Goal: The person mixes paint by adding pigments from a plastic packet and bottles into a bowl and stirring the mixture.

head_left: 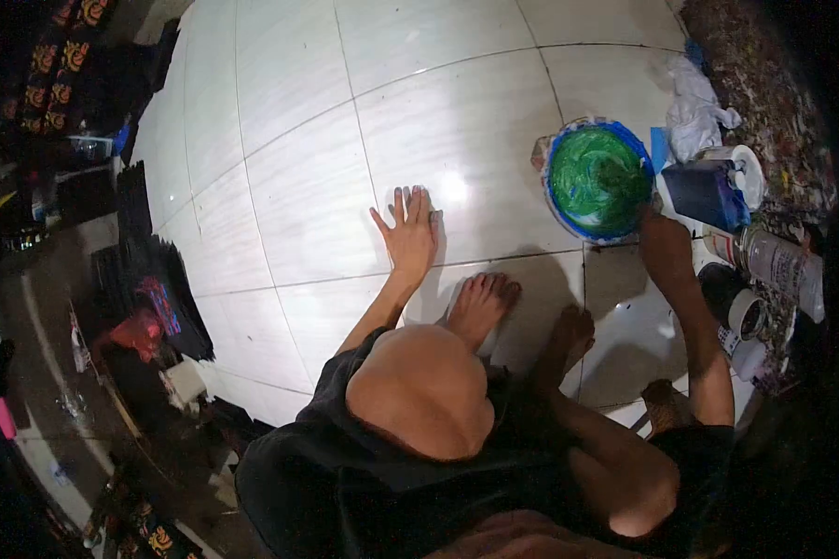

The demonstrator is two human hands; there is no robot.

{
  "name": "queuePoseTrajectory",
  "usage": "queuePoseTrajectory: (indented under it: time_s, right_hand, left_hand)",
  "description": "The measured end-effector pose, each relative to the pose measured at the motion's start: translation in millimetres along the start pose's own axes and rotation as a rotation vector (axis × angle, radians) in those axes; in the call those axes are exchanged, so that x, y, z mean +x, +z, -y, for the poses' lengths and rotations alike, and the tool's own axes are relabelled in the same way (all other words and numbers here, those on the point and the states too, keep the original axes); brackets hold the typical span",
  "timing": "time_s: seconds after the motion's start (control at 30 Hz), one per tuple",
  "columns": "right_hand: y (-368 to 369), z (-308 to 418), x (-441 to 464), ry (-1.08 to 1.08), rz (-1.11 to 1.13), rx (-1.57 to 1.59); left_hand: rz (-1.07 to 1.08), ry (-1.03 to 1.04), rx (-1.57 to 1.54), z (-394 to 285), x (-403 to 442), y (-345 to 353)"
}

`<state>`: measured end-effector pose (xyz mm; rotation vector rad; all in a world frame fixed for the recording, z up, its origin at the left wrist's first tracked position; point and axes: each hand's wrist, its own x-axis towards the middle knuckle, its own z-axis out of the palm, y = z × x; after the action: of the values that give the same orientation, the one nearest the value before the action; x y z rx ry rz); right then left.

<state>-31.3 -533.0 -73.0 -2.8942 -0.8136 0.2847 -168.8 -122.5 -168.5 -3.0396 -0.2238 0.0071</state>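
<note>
My left hand [409,235] lies on the white tiled floor [308,196] with its fingers spread and nothing in it. At the right, my right hand [664,244] is at the lower right rim of a round container of green paint [595,177]. Blue paint coats the container's rim. A dark clump stands in the green paint close to that hand; what it is stays unclear. The fingers of my right hand are closed, and the thing they hold is too small and dark to name.
Right of the paint are a dark blue box [704,194], a white crumpled bag [697,110], a clear jar [781,259] and a black-mouthed pot [746,313]. My bare feet [483,307] rest below the paint. Dark cloth-like pieces [172,298] lie at the left.
</note>
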Motion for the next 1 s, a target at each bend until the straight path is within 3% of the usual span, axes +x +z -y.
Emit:
queuePoseTrajectory:
  time_s: [0.1, 0.17, 0.27, 0.33, 0.37, 0.4, 0.47, 0.5, 0.57, 0.63, 0.7, 0.73, 0.77, 0.8, 0.83, 0.9, 0.93, 1.0]
  right_hand:
    - [16, -7, -7, 0.027, 0.064, -0.027]
    - [31, -13, -11, -0.071, -0.005, -0.057]
    - [37, 5, -9, -0.028, -0.035, -0.018]
    - [39, 15, -8, 0.007, 0.07, 0.023]
    - [50, 12, -14, -0.054, 0.008, 0.057]
    - [37, 19, -24, -0.066, -0.066, 0.315]
    - [54, 33, -19, -0.016, -0.108, 0.002]
    - [61, 40, -19, 0.013, -0.124, -0.151]
    - [-38, 66, -45, 0.195, -0.105, -0.052]
    - [-65, 68, -58, 0.332, -0.273, -0.115]
    - [-83, 58, -89, 0.261, -0.433, -0.032]
    - [-79, 55, -99, 0.408, -0.306, 0.034]
    - [-80, 52, -115, 0.559, -0.315, 0.141]
    - [-84, 51, -133, 0.708, -0.337, 0.256]
    - [-82, 53, -154, 0.774, -0.426, 0.281]
    - [-79, 74, -201, 0.933, -0.603, 0.348]
    - [-81, 88, -226, 1.021, -0.689, 0.396]
    - [-75, 117, -272, 1.398, -0.709, 0.528]
  left_hand:
    - [-0.036, -0.022, 0.014, -3, 14, 2]
    - [-0.03, -0.036, -0.011, -9, 5, 2]
    - [0.06, 0.227, -0.323, 11, -26, -3]
    - [0.185, 0.283, -0.461, 39, -40, -5]
    - [0.005, 0.239, -0.645, 52, -53, 17]
    - [0.114, -0.114, -0.943, 43, -50, -1]
    - [0.087, -0.152, -0.981, 28, -12, -40]
    - [0.073, -0.339, -1.203, 38, 7, -16]
    - [-0.194, 0.053, -0.835, -17, 47, -116]
    - [-0.283, 0.192, -0.914, -39, 87, -143]
    - [-0.364, 0.319, -0.995, -67, 117, -172]
    - [-0.25, 0.362, -0.972, -79, 127, -185]
    - [-0.138, 0.401, -0.94, -91, 138, -197]
    - [-0.119, 0.555, -1.191, -115, 148, -201]
    - [-0.203, 0.72, -0.973, -139, 153, -224]
    - [-0.188, 0.971, -1.042, -198, 164, -238]
    - [-0.128, 1.042, -1.264, -237, 156, -255]
    - [-0.05, 1.162, -1.512, -302, 143, -286]
